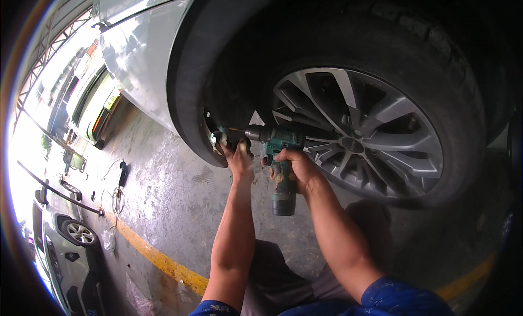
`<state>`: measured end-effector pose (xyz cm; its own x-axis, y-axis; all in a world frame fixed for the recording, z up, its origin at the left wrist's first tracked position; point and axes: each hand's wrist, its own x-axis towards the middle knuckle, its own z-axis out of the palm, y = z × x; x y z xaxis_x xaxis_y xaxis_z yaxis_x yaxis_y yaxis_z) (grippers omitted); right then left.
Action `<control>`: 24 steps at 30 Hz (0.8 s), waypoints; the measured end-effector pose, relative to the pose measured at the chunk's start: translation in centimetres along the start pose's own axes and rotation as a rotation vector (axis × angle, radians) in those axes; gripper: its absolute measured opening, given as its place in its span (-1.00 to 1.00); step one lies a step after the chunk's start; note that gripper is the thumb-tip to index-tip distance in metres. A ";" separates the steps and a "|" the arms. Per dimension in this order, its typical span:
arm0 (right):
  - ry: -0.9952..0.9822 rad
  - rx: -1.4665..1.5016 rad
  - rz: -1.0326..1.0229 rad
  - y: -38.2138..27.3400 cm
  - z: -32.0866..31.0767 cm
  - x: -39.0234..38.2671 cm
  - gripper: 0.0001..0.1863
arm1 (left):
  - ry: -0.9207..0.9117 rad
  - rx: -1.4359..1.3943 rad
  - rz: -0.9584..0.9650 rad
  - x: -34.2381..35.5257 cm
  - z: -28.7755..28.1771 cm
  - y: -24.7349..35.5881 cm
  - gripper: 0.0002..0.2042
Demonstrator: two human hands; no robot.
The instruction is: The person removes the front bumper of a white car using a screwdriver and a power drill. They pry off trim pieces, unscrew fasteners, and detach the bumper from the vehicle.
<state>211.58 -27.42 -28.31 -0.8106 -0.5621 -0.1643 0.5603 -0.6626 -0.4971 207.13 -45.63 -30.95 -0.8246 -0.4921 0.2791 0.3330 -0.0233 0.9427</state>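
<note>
My right hand [297, 166] is wrapped around the grip of a green and black cordless drill [286, 139]. The drill lies level, its chuck and thin bit pointing left into the wheel arch. Beside the bit's tip, my left hand [238, 157] is closed at the lower end of the dark wheel arch trim [188, 106]. Its fingers curl around something dark that I cannot make out. Whether the bit touches anything is hidden in shadow there. Just right of the drill stands the car's wheel, with a grey multi-spoke rim [376, 106] and a black tyre [457, 81].
A pale car body panel [144, 59] rises at the upper left. On the concrete floor [163, 190] runs a yellow line [158, 259]. Farther left are a cable [116, 199], a dark tool [123, 174] and a parked car [68, 250]. Another vehicle [90, 106] stands behind.
</note>
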 end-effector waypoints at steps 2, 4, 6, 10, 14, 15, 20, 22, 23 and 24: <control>0.040 -0.004 -0.026 -0.3 -0.3 -0.4 -0.60 | -0.044 -0.027 -0.090 -1.0 0.9 1.0 -0.47; 0.044 0.044 -0.023 -0.6 0.5 -1.3 -0.62 | -0.077 -0.010 -0.069 -1.5 0.9 1.5 -0.46; 0.024 0.037 -0.056 -1.2 1.2 -2.1 -0.64 | -0.109 0.044 0.056 -1.1 0.6 0.6 -0.48; -0.012 -0.019 -0.184 -1.7 3.2 -3.3 -0.68 | -0.121 0.154 0.050 -0.8 -0.4 -0.2 -0.50; 0.000 0.005 -0.196 -1.8 4.8 -3.9 -0.73 | -0.095 0.359 0.293 -0.9 -0.3 -0.2 -0.48; -0.050 -0.037 -0.212 -2.0 4.7 -3.7 -0.64 | -0.082 0.493 0.406 -0.8 -0.4 0.2 -0.49; -0.032 -0.004 -0.213 -1.9 4.4 -3.2 -0.67 | -0.171 0.532 0.325 -1.0 -0.9 0.7 -0.73; -0.037 0.003 -0.187 -1.8 4.5 -3.2 -0.68 | -0.234 0.724 0.510 -0.4 -1.9 0.2 -0.75; -0.030 0.016 -0.180 -1.8 4.7 -3.2 -0.70 | -0.249 0.661 0.457 -0.3 -2.2 -0.1 -0.75; -0.020 0.025 -0.174 -1.9 4.7 -3.3 -0.72 | -0.257 0.592 0.411 -0.6 -1.8 0.2 -0.76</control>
<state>213.98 -26.67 -22.85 -0.8922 -0.4475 -0.0608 0.4162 -0.7627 -0.4951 208.53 -46.95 -31.29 -0.7919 -0.1410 0.5941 0.3949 0.6237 0.6745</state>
